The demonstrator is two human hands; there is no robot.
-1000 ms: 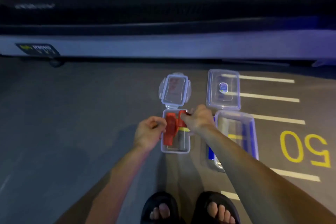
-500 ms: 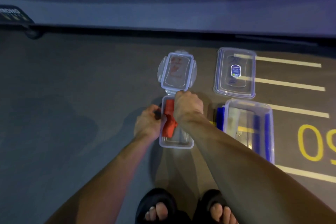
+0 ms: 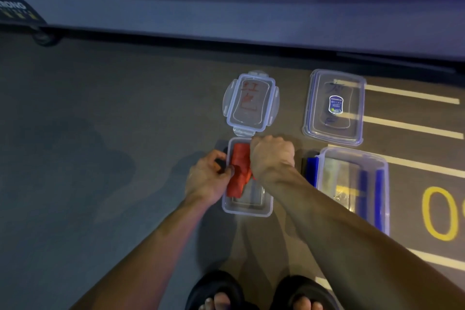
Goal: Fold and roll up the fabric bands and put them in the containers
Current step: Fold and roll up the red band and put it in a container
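Dark asphalt floor [image 3: 100,158], dimly lit; grey kerb band across the far edge.

Left hand [image 3: 206,178]: at the left wall of the small container, fingers curled, thumb and fingertips pinching the left edge of the red band.

Small clear container [image 3: 247,210]: on the floor, centre, open. Its near half is bare.

Red fabric band [image 3: 237,176]: folded into a thick strip, lying lengthwise in the left part of the small container, its far end toward the hinge side; partly hidden under the right hand.

Small lid [image 3: 250,102]: just beyond the small container, lying open and flat, latches splayed, red handwriting on it.

Right hand [image 3: 271,156]: over the far end of the small container, knuckles up, fingers curled down onto the band; whether this grip closes round the cloth or only presses on it cannot be told.

Blue band [image 3: 312,171]: upright against the large container's left outer wall, just beside it.

Large clear container [image 3: 352,156]: right of the small one, open, blue strips along its right inner side.

Large lid [image 3: 334,108]: beyond it, apart, flat, bearing a blue-and-white sticker.

Yellow painted numerals [image 3: 440,214]: far right, amid white lines.

Black sandals [image 3: 216,292]: bottom edge, toes showing.
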